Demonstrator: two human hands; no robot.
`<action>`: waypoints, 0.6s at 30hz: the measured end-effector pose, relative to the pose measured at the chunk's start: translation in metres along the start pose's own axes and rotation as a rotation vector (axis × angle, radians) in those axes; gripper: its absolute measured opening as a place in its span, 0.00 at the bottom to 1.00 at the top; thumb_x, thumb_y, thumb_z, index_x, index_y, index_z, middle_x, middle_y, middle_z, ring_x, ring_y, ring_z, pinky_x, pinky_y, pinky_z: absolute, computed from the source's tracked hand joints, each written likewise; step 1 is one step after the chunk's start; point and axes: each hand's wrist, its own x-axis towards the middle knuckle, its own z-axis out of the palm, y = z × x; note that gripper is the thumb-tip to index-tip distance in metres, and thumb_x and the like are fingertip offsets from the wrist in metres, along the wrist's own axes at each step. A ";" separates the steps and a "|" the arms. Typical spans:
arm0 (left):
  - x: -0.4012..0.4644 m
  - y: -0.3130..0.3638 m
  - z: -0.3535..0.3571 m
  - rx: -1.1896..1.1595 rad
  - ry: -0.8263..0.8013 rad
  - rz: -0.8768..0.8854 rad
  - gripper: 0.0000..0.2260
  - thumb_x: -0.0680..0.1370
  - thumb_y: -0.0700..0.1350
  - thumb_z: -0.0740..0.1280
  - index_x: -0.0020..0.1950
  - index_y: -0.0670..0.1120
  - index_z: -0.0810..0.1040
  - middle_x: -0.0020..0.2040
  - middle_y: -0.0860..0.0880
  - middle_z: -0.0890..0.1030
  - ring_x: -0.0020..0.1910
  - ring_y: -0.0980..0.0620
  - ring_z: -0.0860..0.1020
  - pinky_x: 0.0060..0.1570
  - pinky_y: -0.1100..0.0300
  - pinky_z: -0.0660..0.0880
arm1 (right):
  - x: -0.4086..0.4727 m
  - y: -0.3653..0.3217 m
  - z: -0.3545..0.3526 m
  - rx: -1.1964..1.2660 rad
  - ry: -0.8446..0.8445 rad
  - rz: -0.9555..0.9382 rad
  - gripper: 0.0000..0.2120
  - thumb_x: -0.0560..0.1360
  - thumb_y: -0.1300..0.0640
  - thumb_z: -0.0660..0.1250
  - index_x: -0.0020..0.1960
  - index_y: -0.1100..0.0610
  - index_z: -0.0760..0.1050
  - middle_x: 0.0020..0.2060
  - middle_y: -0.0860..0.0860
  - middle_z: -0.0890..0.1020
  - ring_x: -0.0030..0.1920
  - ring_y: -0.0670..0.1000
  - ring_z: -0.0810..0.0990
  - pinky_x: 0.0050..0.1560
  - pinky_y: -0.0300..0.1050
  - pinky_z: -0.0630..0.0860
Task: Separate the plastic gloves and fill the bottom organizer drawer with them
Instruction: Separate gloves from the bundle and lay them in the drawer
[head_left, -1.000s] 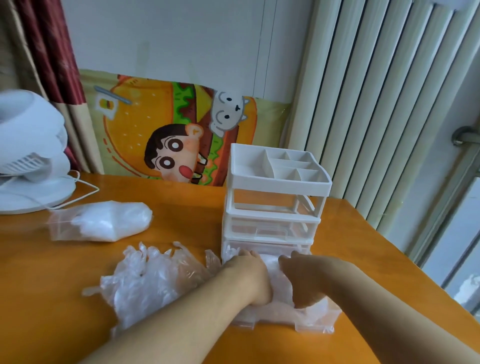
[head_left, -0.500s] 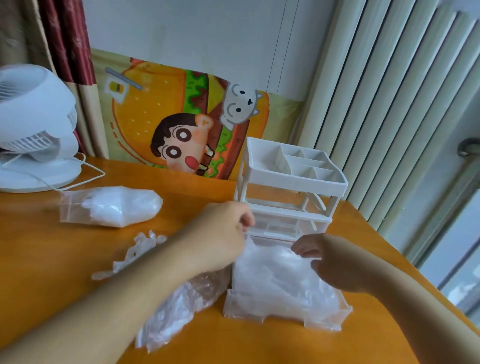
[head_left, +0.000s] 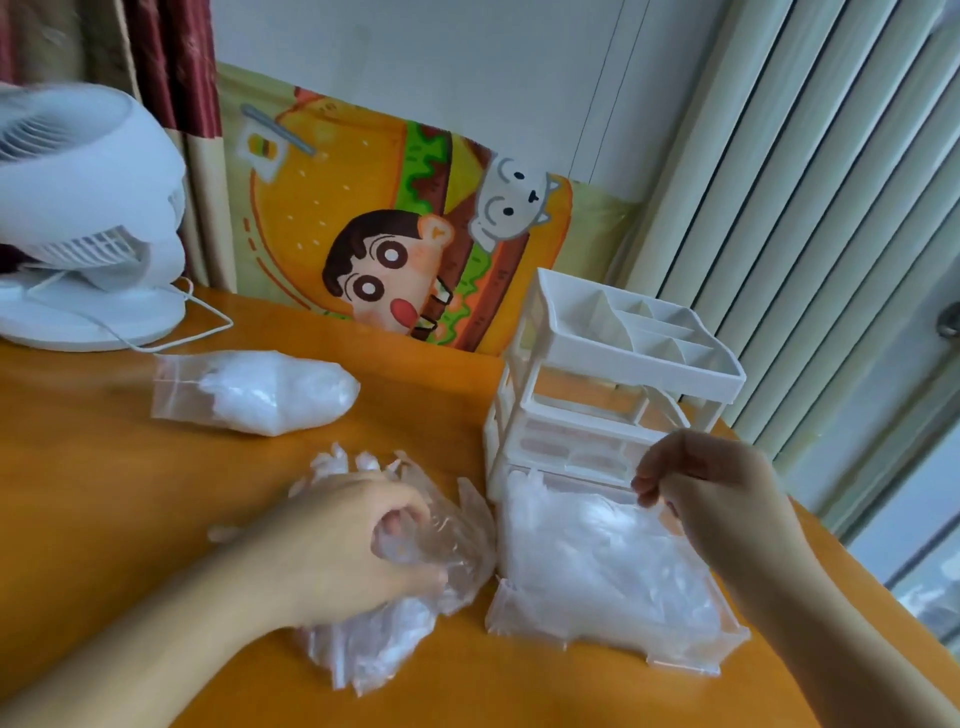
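A white plastic organizer (head_left: 613, 374) stands on the orange table. Its clear bottom drawer (head_left: 685, 652) is pulled out toward me and heaped with thin plastic gloves (head_left: 587, 561). To the drawer's left lies a loose pile of clear gloves (head_left: 374, 639). My left hand (head_left: 358, 545) is on that pile, fingers curled round crumpled gloves. My right hand (head_left: 711, 488) hovers over the drawer's back right part, fingers loosely curled; whether it pinches a glove I cannot tell.
A clear bag of packed gloves (head_left: 254, 392) lies at the middle left. A white desk fan (head_left: 88, 228) with its cord stands at the far left. A cartoon burger poster (head_left: 395, 228) leans behind the table; a radiator is at the right.
My left hand has dropped from the organizer's frame to the loose glove pile and taken hold of gloves. My right hand has risen slightly over the drawer. The view has shifted left.
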 end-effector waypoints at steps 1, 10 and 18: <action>0.000 0.000 0.004 0.048 -0.016 0.006 0.15 0.71 0.69 0.71 0.55 0.67 0.80 0.49 0.66 0.77 0.48 0.64 0.76 0.50 0.64 0.76 | -0.006 -0.012 0.009 -0.015 -0.036 -0.033 0.22 0.69 0.79 0.58 0.35 0.56 0.82 0.33 0.53 0.85 0.31 0.44 0.79 0.31 0.34 0.71; -0.001 -0.025 -0.005 -0.159 0.259 0.076 0.07 0.79 0.50 0.71 0.41 0.60 0.81 0.44 0.63 0.80 0.48 0.62 0.79 0.48 0.58 0.79 | -0.034 -0.049 0.107 -0.054 -0.305 -0.289 0.13 0.70 0.58 0.63 0.49 0.46 0.81 0.45 0.40 0.84 0.50 0.41 0.81 0.45 0.38 0.76; -0.008 -0.006 -0.022 -0.508 0.458 0.280 0.07 0.80 0.53 0.66 0.53 0.53 0.82 0.54 0.56 0.83 0.61 0.52 0.79 0.61 0.58 0.74 | -0.039 -0.036 0.120 0.029 -0.118 -0.383 0.06 0.78 0.60 0.72 0.44 0.51 0.81 0.35 0.47 0.84 0.36 0.47 0.82 0.36 0.44 0.77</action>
